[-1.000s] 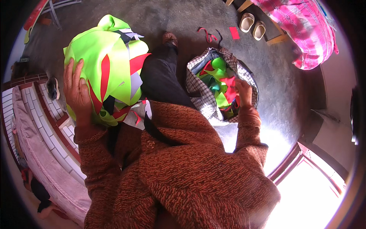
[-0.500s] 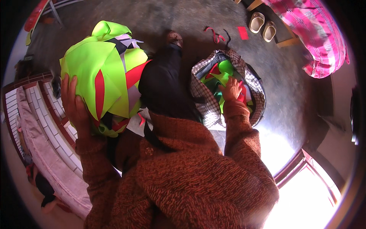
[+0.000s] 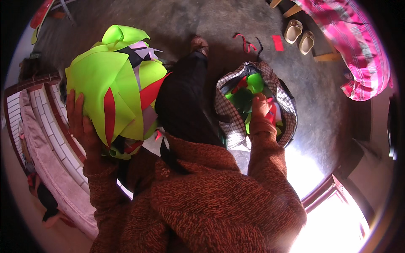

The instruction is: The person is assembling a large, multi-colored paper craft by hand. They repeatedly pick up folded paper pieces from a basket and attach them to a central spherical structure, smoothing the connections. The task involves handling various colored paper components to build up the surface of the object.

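Note:
On my left lies a big bundle of fabric scraps (image 3: 120, 84), mostly neon yellow-green with red, grey and black pieces. My left hand (image 3: 83, 122) presses against its near left side, fingers curved round it. To the right, a checked cloth bag (image 3: 289, 122) stands with its mouth wide, holding loose scraps (image 3: 244, 100) in green, red and white. Down inside it is my right hand (image 3: 261, 107), fingers curled among these scraps. Its fingertips are partly hidden, and what they grip cannot be made out. A bright green scrap (image 3: 255, 83) sits just beyond them.
On the grey floor (image 3: 177, 19) beyond the bag lie a red strip (image 3: 244, 42), a dark strap (image 3: 259, 46) and a red square scrap (image 3: 277, 42). Pale slippers (image 3: 293, 31) rest near pink plaid cloth (image 3: 358, 55). At left is a tiled ledge (image 3: 55, 133).
My right hand's spread fingers have curled in, and the hand has moved slightly toward the bag's far side. The view has shifted a little; my left hand still holds the bundle.

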Demonstrator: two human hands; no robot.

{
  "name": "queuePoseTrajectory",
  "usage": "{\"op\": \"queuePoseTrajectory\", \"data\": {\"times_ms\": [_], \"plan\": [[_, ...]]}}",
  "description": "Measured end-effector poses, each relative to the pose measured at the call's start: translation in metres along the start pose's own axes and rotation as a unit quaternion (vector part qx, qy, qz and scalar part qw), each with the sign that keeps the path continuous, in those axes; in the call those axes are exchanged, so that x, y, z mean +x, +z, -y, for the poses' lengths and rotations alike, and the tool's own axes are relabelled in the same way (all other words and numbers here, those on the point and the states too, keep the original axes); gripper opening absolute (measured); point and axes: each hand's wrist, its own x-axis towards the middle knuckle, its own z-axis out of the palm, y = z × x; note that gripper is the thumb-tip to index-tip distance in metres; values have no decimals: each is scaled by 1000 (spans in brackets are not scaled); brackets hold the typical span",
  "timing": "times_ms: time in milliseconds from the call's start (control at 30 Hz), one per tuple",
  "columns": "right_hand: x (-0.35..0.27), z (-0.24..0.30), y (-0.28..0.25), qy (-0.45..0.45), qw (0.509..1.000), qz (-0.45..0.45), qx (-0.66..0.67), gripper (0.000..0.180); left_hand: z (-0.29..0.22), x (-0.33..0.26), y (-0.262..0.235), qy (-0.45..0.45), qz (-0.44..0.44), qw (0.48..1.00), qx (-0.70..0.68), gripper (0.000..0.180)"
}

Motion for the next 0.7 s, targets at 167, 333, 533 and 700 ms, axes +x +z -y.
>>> {"op": "queuePoseTrajectory", "data": {"times_ms": [167, 333, 533, 700], "plan": [[-6, -23, -26, -7, 961, -39, 273, 21, 3, 0, 1, 3, -17, 1000, -27, 47], [-18, 17, -107, 55, 797, 34, 600, 17, -2, 3, -2, 8, -27, 1000, -1, 44], [-30, 48, -154, 84, 584, 126, 798, 48, -11, 8, -4, -3, -42, 999, 0, 45], [-31, 70, -181, 65, 539, 153, 826, 53, -9, 6, -7, 20, -59, 998, -3, 45]]}}
